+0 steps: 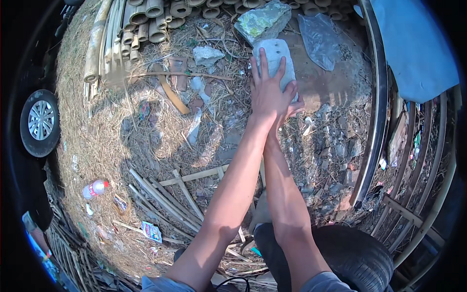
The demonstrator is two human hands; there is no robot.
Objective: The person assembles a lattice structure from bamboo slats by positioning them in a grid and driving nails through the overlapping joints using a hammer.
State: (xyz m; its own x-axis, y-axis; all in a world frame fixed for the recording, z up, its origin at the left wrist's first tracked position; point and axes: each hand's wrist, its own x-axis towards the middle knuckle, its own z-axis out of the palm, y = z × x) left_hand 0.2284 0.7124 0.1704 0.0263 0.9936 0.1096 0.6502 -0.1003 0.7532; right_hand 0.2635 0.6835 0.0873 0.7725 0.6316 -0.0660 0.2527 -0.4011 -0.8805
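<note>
Bare forearms point(236, 190) reach up the view to a pale grey concrete slab point(276, 46) at upper centre, just short of a rock with yellow-green patches point(262, 19). The left hand point(269, 95) lies on its face, fingers spread apart; the right hand point(294, 108), at the near right corner, is partly covered, so I cannot tell how its fingers are set. Uneven, littered ground might let the slab tip or slide, pinching those fingers; the rock could catch its far edge. Lettering marks a blue-and-white sachet point(151, 232) and, farther off, the reddish label of a red-capped plastic bottle point(95, 189).
</note>
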